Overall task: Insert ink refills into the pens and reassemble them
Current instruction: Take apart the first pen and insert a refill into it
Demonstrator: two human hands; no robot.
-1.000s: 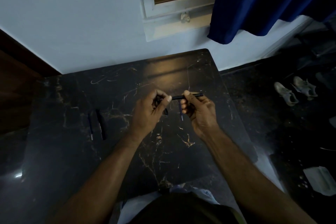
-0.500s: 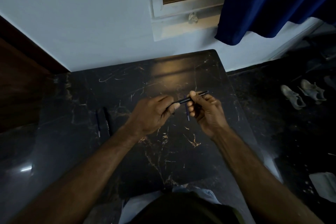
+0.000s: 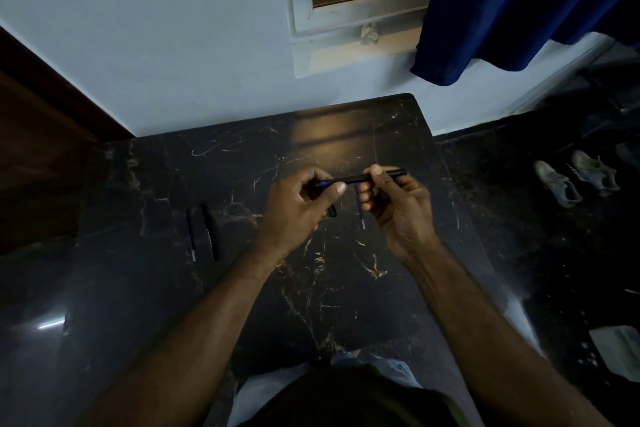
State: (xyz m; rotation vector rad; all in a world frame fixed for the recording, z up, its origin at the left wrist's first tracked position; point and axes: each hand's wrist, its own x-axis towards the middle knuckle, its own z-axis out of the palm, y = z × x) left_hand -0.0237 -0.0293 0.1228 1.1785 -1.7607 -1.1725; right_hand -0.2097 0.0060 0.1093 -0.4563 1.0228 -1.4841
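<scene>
My right hand (image 3: 394,203) pinches a black pen barrel (image 3: 360,178) held level above the dark marble table (image 3: 311,288). A blue ink refill (image 3: 323,184) pokes out of the barrel's left end, and my left hand (image 3: 298,210) grips it there. A small black pen piece (image 3: 333,210) shows under my left thumb. Another blue refill (image 3: 361,210) lies on the table beneath my right fingers. On the left part of the table a thin refill (image 3: 190,236) and a black pen barrel (image 3: 210,232) lie side by side.
The table's far edge meets a white wall with a window and a blue curtain (image 3: 519,7). Two shoes (image 3: 575,180) and a pale cloth (image 3: 620,354) lie on the dark floor at right. A brown wooden panel (image 3: 34,156) stands at left.
My hands have drawn slightly apart along the pen, so the blue refill now shows between them. The camera view has shifted a little to the left.
</scene>
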